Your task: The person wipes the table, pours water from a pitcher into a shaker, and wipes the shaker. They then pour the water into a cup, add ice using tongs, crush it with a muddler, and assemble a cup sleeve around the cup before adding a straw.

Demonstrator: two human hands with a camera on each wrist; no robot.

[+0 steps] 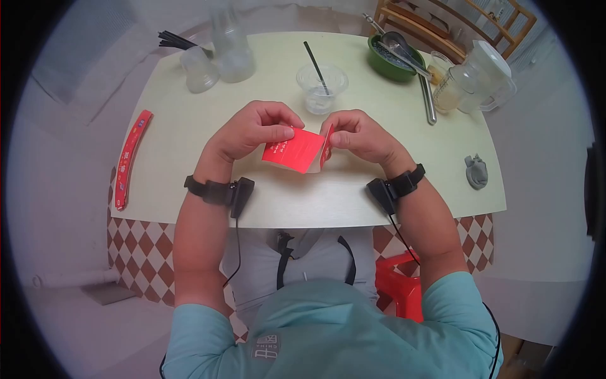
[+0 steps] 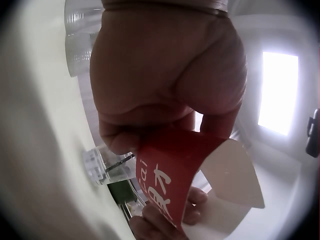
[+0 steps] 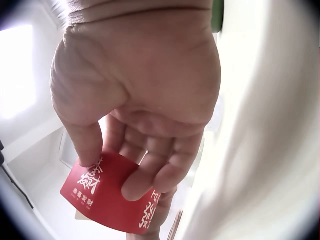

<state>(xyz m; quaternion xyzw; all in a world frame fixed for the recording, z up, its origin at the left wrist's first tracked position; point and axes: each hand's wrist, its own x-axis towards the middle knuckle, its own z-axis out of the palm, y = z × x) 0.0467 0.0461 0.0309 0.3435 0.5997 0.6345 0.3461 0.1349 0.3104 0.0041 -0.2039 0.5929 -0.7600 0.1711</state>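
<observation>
both hands are raised over the near middle of the bench [image 1: 372, 202], a short gap between them, and each is clamped on the same folded red card [image 1: 292, 151]. the left hand [image 1: 252, 131] pinches the card's far left corner, its thumb lying flat along the printed face and its index finger bent over beyond the edge. the right hand [image 1: 361, 136] grips the narrower folded panel at the card's right end, thumb on the near side and fingers bent behind it; in the right wrist view its outer fingers are loosely curled, one resting against the red surface, which carries white lettering. the card is held above the bench, bowed along its length, and a pale inner face shows in the left wrist view. just beyond the hands, at the middle, stands a clear cup [image 1: 317, 101] with a black straw [image 1: 314, 63] leaning in it. to the far right sit a green bowl [image 1: 392, 74] with metal utensils in it and a clear pitcher [image 1: 476, 79], with a grey bundle [image 1: 476, 172] nearer at the right edge. a long red strip [image 1: 132, 158] lies along the left edge, well apart from the left hand.
</observation>
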